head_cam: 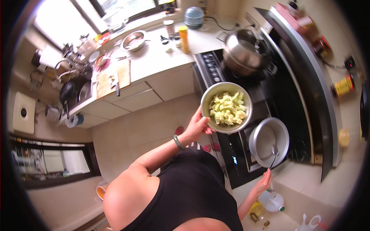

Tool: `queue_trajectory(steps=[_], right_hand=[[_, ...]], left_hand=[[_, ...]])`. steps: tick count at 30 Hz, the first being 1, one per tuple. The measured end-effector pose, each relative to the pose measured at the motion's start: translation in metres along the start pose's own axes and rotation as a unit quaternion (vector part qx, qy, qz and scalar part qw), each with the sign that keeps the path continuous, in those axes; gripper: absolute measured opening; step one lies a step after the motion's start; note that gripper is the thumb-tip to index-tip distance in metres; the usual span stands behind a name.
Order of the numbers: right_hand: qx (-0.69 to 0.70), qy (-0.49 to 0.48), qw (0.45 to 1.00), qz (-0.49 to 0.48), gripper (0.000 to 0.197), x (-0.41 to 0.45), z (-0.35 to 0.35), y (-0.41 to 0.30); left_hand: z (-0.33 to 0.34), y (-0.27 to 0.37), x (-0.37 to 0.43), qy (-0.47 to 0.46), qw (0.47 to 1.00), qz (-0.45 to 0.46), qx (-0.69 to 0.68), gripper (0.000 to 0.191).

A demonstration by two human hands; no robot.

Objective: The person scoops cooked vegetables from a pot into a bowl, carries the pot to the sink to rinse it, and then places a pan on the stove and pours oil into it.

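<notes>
My left hand (199, 124) grips the rim of a metal bowl (205, 99) and holds it up beside the cooktop. Pale cauliflower florets (228, 109) lie inside that bowl. With my right hand (262, 182) I hold a metal spoon (274, 150) by its handle. The spoon's head is over or in a deep aluminium pot (254, 141), which stands on the near part of the black cooktop (231, 170). Little else shows inside the pot.
A large lidded steamer pot (242, 55) stands on the far burner. Along the counter are a cutting board (124, 73) with a knife (117, 83), a metal basin (134, 42) and a yellow canister (183, 40). Plastic bottles (271, 200) stand near my right hand. A range hood (312, 75) rises at right.
</notes>
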State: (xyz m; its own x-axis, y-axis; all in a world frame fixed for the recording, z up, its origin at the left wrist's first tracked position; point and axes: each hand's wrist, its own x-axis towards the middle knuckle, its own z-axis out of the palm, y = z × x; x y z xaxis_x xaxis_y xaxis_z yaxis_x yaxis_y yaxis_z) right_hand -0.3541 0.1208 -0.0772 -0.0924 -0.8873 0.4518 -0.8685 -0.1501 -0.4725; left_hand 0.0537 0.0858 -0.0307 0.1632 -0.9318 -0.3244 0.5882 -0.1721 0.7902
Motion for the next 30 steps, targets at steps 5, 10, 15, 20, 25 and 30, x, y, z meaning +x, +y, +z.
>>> queue_trajectory(steps=[5,10,15,20,25,30], right_hand=[[-0.106,-0.064,0.992,0.013,0.029,-0.02,0.019,0.006],[-0.181,-0.084,0.977,0.081,0.072,-0.037,0.017,-0.005],[-0.403,0.015,0.887,0.226,0.061,-0.043,0.006,-0.093],[-0.382,0.034,0.908,0.17,0.046,-0.05,0.013,-0.216],[-0.331,0.007,0.939,0.09,0.035,-0.045,0.047,-0.258],[-0.14,-0.01,0.984,-0.111,0.023,-0.014,0.108,-0.343]], left_hand=[[-0.125,0.047,0.009,0.16,0.981,0.112,-0.005,0.054],[-0.286,0.1,0.034,0.271,0.945,0.176,-0.046,0.053],[-0.448,0.136,0.061,0.381,0.897,0.218,-0.061,0.056],[-0.54,0.157,0.105,0.39,0.887,0.223,-0.106,0.05],[-0.59,0.16,0.123,0.385,0.877,0.252,-0.136,0.06],[-0.575,0.156,0.127,0.354,0.884,0.259,-0.162,0.066]])
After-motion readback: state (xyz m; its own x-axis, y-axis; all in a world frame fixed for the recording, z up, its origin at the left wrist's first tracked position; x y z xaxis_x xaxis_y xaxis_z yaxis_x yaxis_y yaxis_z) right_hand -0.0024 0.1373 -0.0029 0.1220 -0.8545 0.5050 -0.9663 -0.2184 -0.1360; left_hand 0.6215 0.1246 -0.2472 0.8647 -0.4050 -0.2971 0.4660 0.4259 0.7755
